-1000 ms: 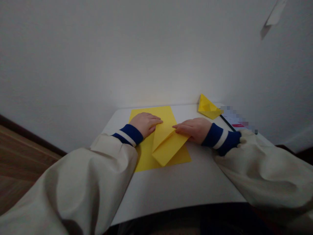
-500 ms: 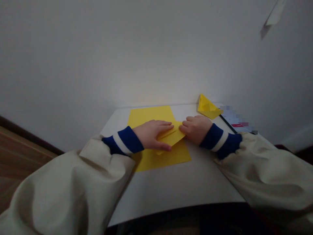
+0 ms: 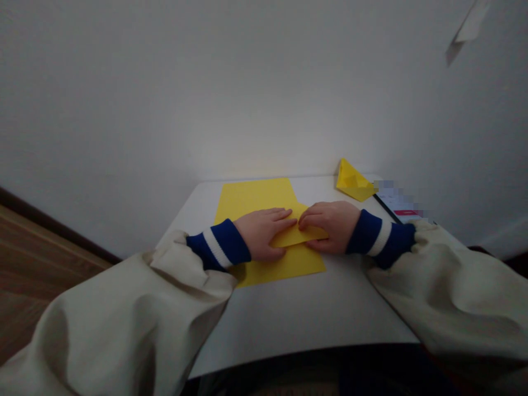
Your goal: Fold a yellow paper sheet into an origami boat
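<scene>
A folded piece of yellow paper [image 3: 296, 234] is held between my two hands, over a larger flat yellow sheet [image 3: 259, 192]. My left hand [image 3: 264, 234] grips its left part, fingers stretched over the top and thumb along the near edge. At the other end, my right hand [image 3: 332, 225] pinches the paper, its bent fingers on top and its thumb beneath the near edge. The fingertips of both hands nearly meet at the middle. Part of the fold is hidden under my fingers.
A folded yellow paper boat [image 3: 353, 184] stands at the back right of the white table [image 3: 317, 308]. Beside it lies a device with a lit, partly blurred screen [image 3: 396, 199]. A pale wall rises behind the table, and wooden furniture [image 3: 45, 264] is at the left.
My right thumb has slid under the near edge of the folded paper, and its fingers now lie over the top. My left fingers have drawn closer together. The view has shifted slightly.
</scene>
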`<state>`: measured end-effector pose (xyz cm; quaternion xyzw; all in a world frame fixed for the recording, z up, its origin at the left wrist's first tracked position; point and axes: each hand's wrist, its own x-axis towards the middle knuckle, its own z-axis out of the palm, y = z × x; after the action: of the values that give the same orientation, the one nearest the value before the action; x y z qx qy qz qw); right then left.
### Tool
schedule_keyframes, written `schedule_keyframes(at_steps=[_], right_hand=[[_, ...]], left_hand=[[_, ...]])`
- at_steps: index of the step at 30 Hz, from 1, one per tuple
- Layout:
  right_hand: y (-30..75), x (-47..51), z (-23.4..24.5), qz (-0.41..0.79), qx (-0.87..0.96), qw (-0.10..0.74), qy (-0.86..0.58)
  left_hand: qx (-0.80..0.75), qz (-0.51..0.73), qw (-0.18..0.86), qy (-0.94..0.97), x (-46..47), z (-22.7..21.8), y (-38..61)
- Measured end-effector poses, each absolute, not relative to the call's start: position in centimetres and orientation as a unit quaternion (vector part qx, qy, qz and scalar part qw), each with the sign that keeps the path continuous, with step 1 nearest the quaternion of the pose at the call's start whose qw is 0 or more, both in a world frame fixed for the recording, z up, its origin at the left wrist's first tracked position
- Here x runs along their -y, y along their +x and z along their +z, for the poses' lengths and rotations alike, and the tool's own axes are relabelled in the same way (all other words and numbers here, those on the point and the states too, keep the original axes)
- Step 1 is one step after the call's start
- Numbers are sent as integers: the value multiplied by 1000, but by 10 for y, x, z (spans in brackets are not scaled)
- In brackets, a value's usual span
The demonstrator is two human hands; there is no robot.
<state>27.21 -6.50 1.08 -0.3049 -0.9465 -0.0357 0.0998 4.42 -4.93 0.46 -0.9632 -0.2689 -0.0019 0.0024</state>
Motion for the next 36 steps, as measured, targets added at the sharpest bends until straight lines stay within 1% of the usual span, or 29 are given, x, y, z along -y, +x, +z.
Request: schedule_keyframes(at_steps=[6, 12, 20, 22, 28, 36], right_hand=[[277, 59, 13, 25, 950, 84, -301], [278, 58, 14, 30, 948, 90, -303], [278, 59, 15, 42, 947, 82, -307], [279, 58, 14, 46, 948, 81, -304], [280, 58, 14, 80, 950, 81, -291], [280, 56, 14, 97, 949, 62, -293]], left_hand=[[264, -15, 21, -964, 51, 4, 43], [215, -40, 37, -975, 52, 9, 44], [241, -71, 32, -967, 56, 11, 43], [231, -77, 13, -970, 55, 11, 43], [205, -118, -87, -968, 46, 7, 43], [212, -130, -151, -957, 39, 4, 43]])
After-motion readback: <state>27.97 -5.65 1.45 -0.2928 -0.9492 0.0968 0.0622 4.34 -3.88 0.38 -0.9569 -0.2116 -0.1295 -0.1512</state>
